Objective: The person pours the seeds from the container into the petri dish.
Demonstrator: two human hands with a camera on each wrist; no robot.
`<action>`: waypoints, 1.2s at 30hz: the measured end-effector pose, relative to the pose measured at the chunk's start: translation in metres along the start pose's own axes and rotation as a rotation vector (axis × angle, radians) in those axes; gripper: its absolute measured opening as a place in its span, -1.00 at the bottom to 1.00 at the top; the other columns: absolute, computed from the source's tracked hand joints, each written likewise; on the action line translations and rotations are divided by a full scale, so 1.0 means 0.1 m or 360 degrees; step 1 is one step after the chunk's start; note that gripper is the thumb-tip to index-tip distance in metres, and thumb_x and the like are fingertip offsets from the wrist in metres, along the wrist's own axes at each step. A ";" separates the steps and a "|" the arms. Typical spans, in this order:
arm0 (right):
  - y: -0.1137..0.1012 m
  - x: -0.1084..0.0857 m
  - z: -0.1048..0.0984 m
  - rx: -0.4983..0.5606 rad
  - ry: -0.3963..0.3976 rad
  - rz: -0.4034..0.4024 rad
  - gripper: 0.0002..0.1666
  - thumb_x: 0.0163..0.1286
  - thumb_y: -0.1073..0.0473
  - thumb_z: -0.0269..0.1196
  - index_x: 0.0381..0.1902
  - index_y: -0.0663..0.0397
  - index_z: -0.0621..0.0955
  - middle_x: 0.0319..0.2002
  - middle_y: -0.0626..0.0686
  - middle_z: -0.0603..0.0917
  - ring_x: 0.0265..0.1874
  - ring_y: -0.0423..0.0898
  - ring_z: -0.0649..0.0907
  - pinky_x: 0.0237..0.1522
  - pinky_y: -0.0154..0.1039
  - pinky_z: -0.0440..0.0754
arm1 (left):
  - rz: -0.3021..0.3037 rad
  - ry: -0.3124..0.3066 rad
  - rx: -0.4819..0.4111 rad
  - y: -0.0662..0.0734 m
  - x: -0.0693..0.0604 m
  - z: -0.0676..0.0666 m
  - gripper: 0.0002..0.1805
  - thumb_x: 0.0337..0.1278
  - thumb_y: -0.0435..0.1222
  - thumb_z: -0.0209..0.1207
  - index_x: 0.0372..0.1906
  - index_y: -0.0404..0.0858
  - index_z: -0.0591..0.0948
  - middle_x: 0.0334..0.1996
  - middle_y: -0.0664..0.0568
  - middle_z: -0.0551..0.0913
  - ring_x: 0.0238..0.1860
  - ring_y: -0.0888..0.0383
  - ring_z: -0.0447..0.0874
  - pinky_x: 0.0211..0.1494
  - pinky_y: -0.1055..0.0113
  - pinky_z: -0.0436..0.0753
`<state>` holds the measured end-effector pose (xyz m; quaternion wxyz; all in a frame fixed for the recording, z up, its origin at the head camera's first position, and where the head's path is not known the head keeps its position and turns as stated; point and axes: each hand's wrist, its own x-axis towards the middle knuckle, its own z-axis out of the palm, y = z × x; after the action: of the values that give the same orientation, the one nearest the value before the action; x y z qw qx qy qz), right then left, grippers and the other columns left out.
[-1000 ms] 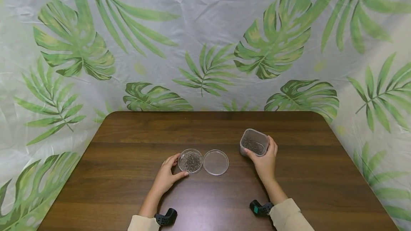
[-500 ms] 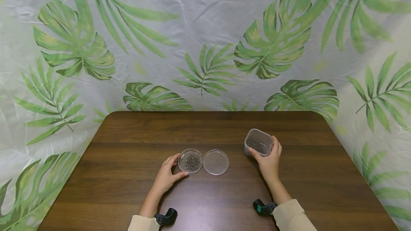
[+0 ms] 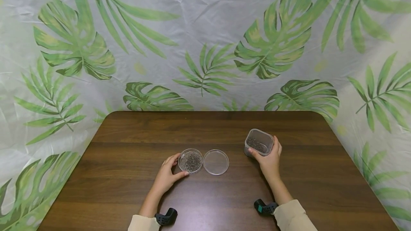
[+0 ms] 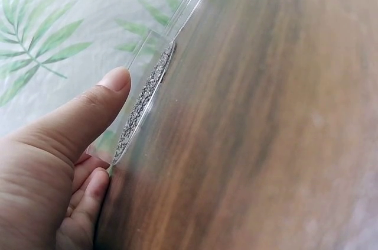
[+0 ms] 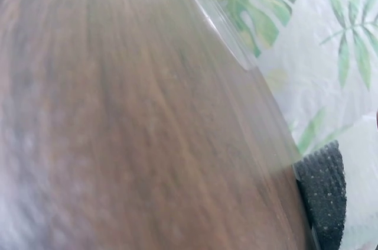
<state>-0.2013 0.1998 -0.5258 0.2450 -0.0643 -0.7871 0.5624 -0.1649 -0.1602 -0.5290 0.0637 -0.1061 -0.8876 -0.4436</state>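
My left hand (image 3: 167, 174) holds a clear round petri dish (image 3: 190, 160) by its side, thumb at the near rim and fingers at the left. A layer of dark grey granules covers its bottom. From the side, the left wrist view shows the thumb (image 4: 115, 80) against the wall of the petri dish (image 4: 144, 99), which sits flat on the table. My right hand (image 3: 268, 159) grips a translucent rectangular plastic container (image 3: 259, 142), part filled with the same dark granules. Its lower corner with granules (image 5: 325, 194) appears in the right wrist view; the right fingers are mostly hidden there.
A second clear round dish or lid (image 3: 216, 162), with no granules in it, lies right beside the filled one. Everything is on a brown wooden table (image 3: 205, 202). Behind hangs a leaf-patterned cloth (image 3: 205, 45).
My right hand has moved slightly to the right with the plastic container, then stayed about still over the last half second. The left hand and both dishes have not moved.
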 end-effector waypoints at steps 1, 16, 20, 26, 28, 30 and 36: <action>0.00 0.00 0.00 0.0001 -0.0004 0.0001 0.27 -0.26 0.14 0.54 0.34 0.19 0.05 0.23 0.18 0.10 0.13 0.09 0.22 0.12 0.01 0.20 | 0.0001 -0.0001 0.0002 0.00 0.00 0.00 -0.17 -0.30 -0.06 0.40 0.19 -0.26 0.38 0.09 -0.11 0.42 -0.03 -0.01 0.47 0.03 0.11 0.44; -0.26 -0.04 -0.12 0.0114 -0.0075 -0.0070 0.19 -0.15 0.34 0.46 0.33 0.29 -0.01 0.21 0.32 0.06 0.12 0.24 0.21 0.08 0.11 0.23 | 0.0000 0.0001 -0.0002 0.00 0.00 0.00 -0.18 -0.30 -0.07 0.40 0.19 -0.26 0.38 0.09 -0.10 0.42 -0.02 -0.01 0.46 0.04 0.11 0.44; -0.08 0.02 -0.13 0.0122 -0.0068 -0.0075 0.22 -0.18 0.31 0.48 0.35 0.20 0.00 0.23 0.24 0.07 0.17 0.15 0.18 0.17 -0.01 0.17 | -0.0002 0.0001 -0.0005 -0.01 0.00 0.00 -0.18 -0.29 -0.06 0.40 0.20 -0.26 0.38 0.09 -0.10 0.42 -0.02 -0.01 0.46 0.04 0.11 0.44; -0.05 0.03 -0.16 0.0069 -0.0039 -0.0134 0.23 -0.19 0.26 0.50 0.37 0.02 0.01 0.28 0.10 0.07 0.27 -0.03 0.10 0.26 -0.25 0.04 | 0.0006 0.0005 -0.0005 -0.01 0.00 0.01 -0.18 -0.29 -0.06 0.40 0.19 -0.26 0.38 0.09 -0.10 0.42 -0.03 -0.01 0.46 0.03 0.11 0.44; -0.07 0.03 -0.17 0.0067 -0.0039 -0.0166 0.23 -0.18 0.26 0.49 0.37 0.00 0.02 0.29 0.09 0.06 0.28 -0.05 0.09 0.27 -0.26 0.02 | 0.0007 0.0007 -0.0007 -0.01 0.00 0.01 -0.18 -0.30 -0.06 0.40 0.19 -0.26 0.39 0.09 -0.10 0.42 -0.03 -0.01 0.46 0.03 0.11 0.44; -0.09 0.03 -0.18 0.0068 -0.0046 -0.0198 0.23 -0.17 0.26 0.49 0.37 0.00 0.01 0.29 0.08 0.06 0.29 -0.07 0.08 0.27 -0.26 0.01 | 0.0005 0.0009 -0.0010 -0.01 0.00 0.01 -0.18 -0.30 -0.07 0.40 0.19 -0.26 0.39 0.09 -0.09 0.42 -0.03 -0.01 0.46 0.03 0.11 0.44; -0.18 0.01 -0.20 0.0083 -0.0083 -0.0278 0.23 -0.17 0.29 0.48 0.37 0.00 0.00 0.31 0.06 0.03 0.30 -0.09 0.05 0.27 -0.36 -0.02 | 0.0003 0.0013 -0.0011 -0.02 0.00 0.01 -0.18 -0.31 -0.09 0.41 0.19 -0.26 0.39 0.09 -0.10 0.42 -0.03 -0.01 0.46 0.03 0.11 0.44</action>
<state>-0.1903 0.2108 -0.5041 0.2740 0.0256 -0.7810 0.5607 -0.1649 -0.1605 -0.5310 0.0673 -0.1055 -0.8858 -0.4469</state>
